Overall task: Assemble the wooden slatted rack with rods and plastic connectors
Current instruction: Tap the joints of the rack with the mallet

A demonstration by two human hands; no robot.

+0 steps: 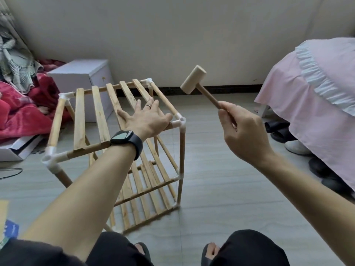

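The wooden slatted rack (80, 120) stands on the floor, with a top shelf and lower shelves joined by rods and white plastic connectors. My left hand (148, 118) lies flat on the top slats near the right front corner connector (179, 122), fingers spread. My right hand (240, 129) grips the handle of a small wooden mallet (194, 79), raised in the air to the right of and above that corner. The mallet head is apart from the rack.
A white box (82, 75) stands behind the rack against the wall. Red blankets (21, 110) lie at the left. A bed with a pink cover (311, 96) stands at the right, with shoes (295, 146) under it. My knees fill the bottom edge.
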